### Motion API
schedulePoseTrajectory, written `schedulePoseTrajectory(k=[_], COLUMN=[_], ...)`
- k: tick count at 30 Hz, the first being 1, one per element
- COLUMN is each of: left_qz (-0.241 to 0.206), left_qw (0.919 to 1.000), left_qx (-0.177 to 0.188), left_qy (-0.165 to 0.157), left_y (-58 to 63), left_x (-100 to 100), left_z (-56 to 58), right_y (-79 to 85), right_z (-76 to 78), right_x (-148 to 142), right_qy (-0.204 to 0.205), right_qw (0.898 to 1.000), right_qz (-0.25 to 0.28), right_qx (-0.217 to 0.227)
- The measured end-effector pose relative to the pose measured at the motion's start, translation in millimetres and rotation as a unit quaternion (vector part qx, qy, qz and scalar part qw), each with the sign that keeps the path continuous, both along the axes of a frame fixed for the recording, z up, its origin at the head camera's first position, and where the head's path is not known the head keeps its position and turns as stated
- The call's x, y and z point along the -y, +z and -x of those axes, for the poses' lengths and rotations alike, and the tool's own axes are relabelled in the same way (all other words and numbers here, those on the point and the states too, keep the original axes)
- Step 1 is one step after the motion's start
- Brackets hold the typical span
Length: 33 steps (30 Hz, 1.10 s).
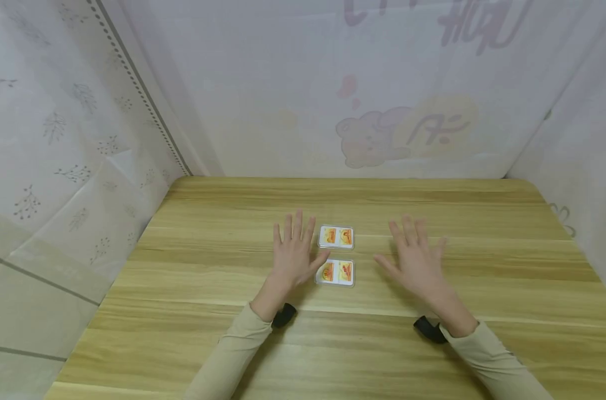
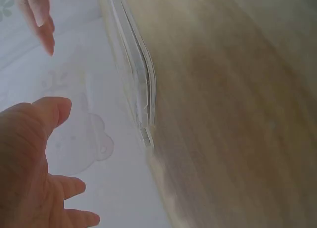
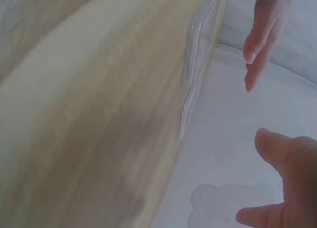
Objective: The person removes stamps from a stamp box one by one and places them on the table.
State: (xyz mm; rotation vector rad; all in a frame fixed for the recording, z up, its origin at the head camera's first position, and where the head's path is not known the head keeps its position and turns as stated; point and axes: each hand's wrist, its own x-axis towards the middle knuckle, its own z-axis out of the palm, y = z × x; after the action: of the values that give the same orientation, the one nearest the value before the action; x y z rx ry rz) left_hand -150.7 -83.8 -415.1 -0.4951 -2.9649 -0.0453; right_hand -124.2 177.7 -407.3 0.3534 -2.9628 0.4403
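Two flat, clear-edged cards with orange pictures lie on the wooden table, one behind the other: the far card (image 1: 336, 236) and the near card (image 1: 339, 272). My left hand (image 1: 294, 258) hovers just left of them with fingers spread, its thumb reaching over the near card's left edge in the head view. To their right, my right hand (image 1: 417, 264) is held above the table, fingers spread and slightly blurred. Neither hand holds anything. From the side, the right wrist view shows the cards' clear edges (image 3: 193, 50) low on the tabletop, apart from the hand.
The wooden table (image 1: 208, 333) has its back edge against a pale curtain (image 1: 263, 100) printed with a bear and letters. More patterned cloth (image 1: 58, 139) hangs at the left. Black bands (image 1: 285, 315) sit at both wrists.
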Motion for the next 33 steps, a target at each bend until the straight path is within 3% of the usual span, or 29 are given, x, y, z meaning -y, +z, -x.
schedulePoseTrajectory(k=[4,9,12,18,20,26,30,33], left_qz=[-0.047,-0.144,-0.19,-0.259,-0.276,-0.3,-0.312,-0.307], left_qw=[0.9985,0.9868,0.9766,0.95,0.9403,0.9231,0.9164,0.9165], left_qx=[-0.006,-0.003,0.02,0.115,0.143,0.189,0.197,0.194], left_qy=[-0.026,-0.074,-0.1,-0.131,-0.139,-0.148,-0.155,-0.168], left_y=[-0.1,0.7,0.2,-0.6,-1.6,-9.2,-13.2,-15.4], left_x=[4.5,11.1,14.7,19.1,19.7,20.7,21.1,20.6], left_z=[0.3,-0.5,-1.9,-5.3,-5.7,-5.0,-4.4,-3.6], right_y=[-1.1,-1.9,-3.4,-7.5,-8.7,-13.0,-16.6,-17.4], right_z=[1.3,2.2,3.1,4.5,4.6,5.0,5.5,5.3], right_x=[6.2,15.0,20.1,31.0,34.9,45.6,51.9,56.1], right_qy=[0.016,0.044,0.068,0.093,0.095,0.108,0.12,0.127], right_qw=[1.0,0.998,0.996,0.991,0.989,0.985,0.982,0.98], right_qz=[0.007,0.037,0.057,0.097,0.109,0.136,0.142,0.142], right_qx=[-0.006,-0.017,-0.028,-0.022,-0.012,0.023,0.042,0.056])
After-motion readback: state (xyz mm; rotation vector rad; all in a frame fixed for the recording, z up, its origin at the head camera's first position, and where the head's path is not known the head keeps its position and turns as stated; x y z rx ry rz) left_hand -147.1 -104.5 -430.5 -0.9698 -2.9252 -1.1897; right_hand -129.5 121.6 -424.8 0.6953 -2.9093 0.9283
